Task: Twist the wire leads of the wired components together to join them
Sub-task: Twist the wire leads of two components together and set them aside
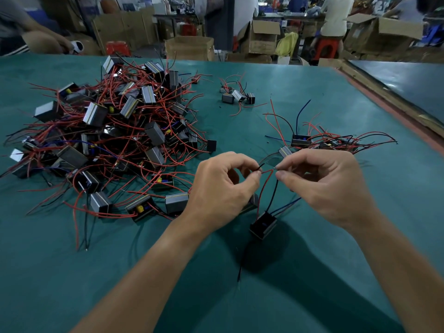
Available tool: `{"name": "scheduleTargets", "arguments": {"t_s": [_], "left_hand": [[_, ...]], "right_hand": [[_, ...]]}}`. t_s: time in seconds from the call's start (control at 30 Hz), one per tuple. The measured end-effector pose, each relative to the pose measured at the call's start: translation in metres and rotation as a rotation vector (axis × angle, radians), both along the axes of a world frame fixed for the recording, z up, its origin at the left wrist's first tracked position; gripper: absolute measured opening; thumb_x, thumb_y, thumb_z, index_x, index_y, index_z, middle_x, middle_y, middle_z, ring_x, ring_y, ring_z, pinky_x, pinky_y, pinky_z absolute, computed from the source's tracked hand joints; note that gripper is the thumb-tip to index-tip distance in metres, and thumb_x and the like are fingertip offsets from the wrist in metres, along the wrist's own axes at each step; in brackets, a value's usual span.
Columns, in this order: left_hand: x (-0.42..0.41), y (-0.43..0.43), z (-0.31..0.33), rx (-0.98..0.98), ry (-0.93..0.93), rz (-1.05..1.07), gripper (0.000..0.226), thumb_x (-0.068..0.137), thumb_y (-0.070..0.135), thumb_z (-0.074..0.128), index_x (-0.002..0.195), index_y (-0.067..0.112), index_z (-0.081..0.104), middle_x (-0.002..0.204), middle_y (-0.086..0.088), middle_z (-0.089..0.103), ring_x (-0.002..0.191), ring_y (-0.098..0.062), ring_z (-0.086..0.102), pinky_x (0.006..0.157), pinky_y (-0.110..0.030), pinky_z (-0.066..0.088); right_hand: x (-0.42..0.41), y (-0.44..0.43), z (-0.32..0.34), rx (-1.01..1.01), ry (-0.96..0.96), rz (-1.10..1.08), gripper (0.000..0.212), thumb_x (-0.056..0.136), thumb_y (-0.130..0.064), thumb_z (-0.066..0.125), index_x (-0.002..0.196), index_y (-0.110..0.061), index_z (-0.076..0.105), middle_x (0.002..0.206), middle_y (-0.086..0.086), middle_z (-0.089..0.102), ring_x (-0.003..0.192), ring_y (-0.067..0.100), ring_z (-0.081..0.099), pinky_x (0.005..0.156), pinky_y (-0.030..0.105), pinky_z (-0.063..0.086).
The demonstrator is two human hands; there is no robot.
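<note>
Left grip and right grip pinch two leads above one component.

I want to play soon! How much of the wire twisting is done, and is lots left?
A small bunch on the right may be finished ones. Right now the left hand pinches a red wire and the right hand a black wire, with a black box hanging below. Lots is left: the big pile on the left looks loose.

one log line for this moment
step: joining leads | left hand: pinches wire leads | right hand: pinches same leads | black component: below hands | component pile: left, on green table
</note>
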State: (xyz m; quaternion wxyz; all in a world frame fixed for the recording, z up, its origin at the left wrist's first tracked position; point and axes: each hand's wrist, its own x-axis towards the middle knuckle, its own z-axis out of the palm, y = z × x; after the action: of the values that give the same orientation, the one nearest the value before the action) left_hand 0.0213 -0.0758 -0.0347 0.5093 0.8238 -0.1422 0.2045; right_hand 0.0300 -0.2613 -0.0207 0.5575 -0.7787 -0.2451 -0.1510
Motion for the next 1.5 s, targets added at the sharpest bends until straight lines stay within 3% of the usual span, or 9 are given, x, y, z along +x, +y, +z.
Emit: {"name": "scheduleTargets", "arguments": {"t_s": [0.17, 0.3, 0.47, 0.67, 0.93, 1.23, 1.37, 1.5], "left_hand": [[-0.0007, -0.0005, 0.0019, -0.06, 0.061, -0.088, 0.012, 0.085, 0.018, 0.073, 0.075, 0.023, 0.071, 0.052, 0.015, 0.056, 0.041, -0.005, 0.04, 0.043, -0.014, 0.031], [-0.0016, -0.002, 0.0016, -0.094, 0.075, -0.178, 0.009, 0.085, 0.014, 0.073, 0.08, 0.022, 0.075, 0.059, 0.017, 0.058, 0.044, -0.002, 0.037, 0.044, -0.013, 0.029], [-0.003, -0.004, -0.0004, -0.102, 0.087, -0.205, 0.006, 0.082, 0.019, 0.073, 0.079, 0.024, 0.074, 0.061, 0.015, 0.06, 0.046, -0.003, 0.038, 0.046, -0.015, 0.031], [-0.0041, -0.0042, 0.002, -0.109, 0.088, -0.215, 0.009, 0.082, 0.011, 0.076, 0.079, 0.019, 0.074, 0.065, 0.01, 0.063, 0.047, -0.004, 0.04, 0.046, -0.017, 0.033], [-0.0036, -0.0045, -0.0003, -0.079, 0.12, -0.209, 0.012, 0.077, 0.015, 0.076, 0.076, 0.025, 0.069, 0.062, 0.014, 0.06, 0.046, -0.007, 0.043, 0.047, -0.015, 0.033], [-0.0005, -0.0034, -0.0036, -0.103, 0.172, -0.211, 0.009, 0.084, 0.013, 0.072, 0.078, 0.016, 0.066, 0.065, 0.014, 0.059, 0.045, -0.008, 0.039, 0.046, -0.017, 0.031], [0.001, -0.0031, -0.0026, -0.133, 0.201, -0.185, 0.012, 0.086, 0.012, 0.072, 0.078, 0.019, 0.067, 0.07, 0.012, 0.063, 0.05, -0.015, 0.043, 0.049, -0.026, 0.037], [0.0001, -0.005, -0.0015, -0.196, 0.246, -0.198, 0.016, 0.086, 0.012, 0.073, 0.076, 0.022, 0.069, 0.06, 0.013, 0.059, 0.05, -0.019, 0.035, 0.046, -0.036, 0.027]], "right_hand": [[-0.0027, 0.0024, 0.0007, -0.015, -0.065, 0.017, 0.016, 0.078, -0.006, 0.075, 0.076, -0.022, 0.072, 0.074, -0.003, 0.068, 0.059, 0.014, 0.057, 0.055, 0.024, 0.045], [-0.0043, 0.0027, 0.0028, -0.051, -0.114, 0.024, 0.009, 0.077, -0.01, 0.074, 0.076, -0.019, 0.072, 0.091, -0.001, 0.068, 0.06, 0.018, 0.057, 0.054, 0.024, 0.046], [-0.0041, 0.0023, 0.0024, -0.061, -0.126, 0.024, 0.009, 0.076, -0.007, 0.074, 0.077, -0.015, 0.073, 0.083, -0.007, 0.072, 0.073, 0.02, 0.067, 0.065, 0.035, 0.055], [-0.0023, 0.0018, 0.0015, -0.063, -0.122, -0.006, 0.013, 0.076, -0.009, 0.074, 0.076, -0.022, 0.073, 0.08, -0.004, 0.072, 0.073, 0.021, 0.069, 0.066, 0.043, 0.055], [-0.0025, 0.0057, -0.0011, -0.086, -0.185, -0.038, 0.008, 0.076, -0.004, 0.074, 0.076, -0.011, 0.074, 0.084, -0.005, 0.072, 0.076, 0.015, 0.068, 0.064, 0.034, 0.055], [-0.0037, 0.0036, -0.0003, -0.109, -0.147, -0.079, 0.006, 0.079, -0.014, 0.073, 0.079, -0.02, 0.074, 0.075, -0.005, 0.07, 0.067, 0.017, 0.065, 0.063, 0.034, 0.054], [-0.0037, 0.0034, 0.0001, -0.094, -0.115, -0.077, 0.01, 0.079, -0.014, 0.07, 0.078, -0.024, 0.069, 0.088, -0.007, 0.071, 0.07, 0.016, 0.063, 0.057, 0.025, 0.051], [-0.0031, 0.0022, 0.001, -0.093, -0.119, -0.046, 0.01, 0.078, -0.015, 0.071, 0.076, -0.024, 0.068, 0.093, -0.009, 0.069, 0.069, 0.013, 0.061, 0.055, 0.02, 0.048]]}}
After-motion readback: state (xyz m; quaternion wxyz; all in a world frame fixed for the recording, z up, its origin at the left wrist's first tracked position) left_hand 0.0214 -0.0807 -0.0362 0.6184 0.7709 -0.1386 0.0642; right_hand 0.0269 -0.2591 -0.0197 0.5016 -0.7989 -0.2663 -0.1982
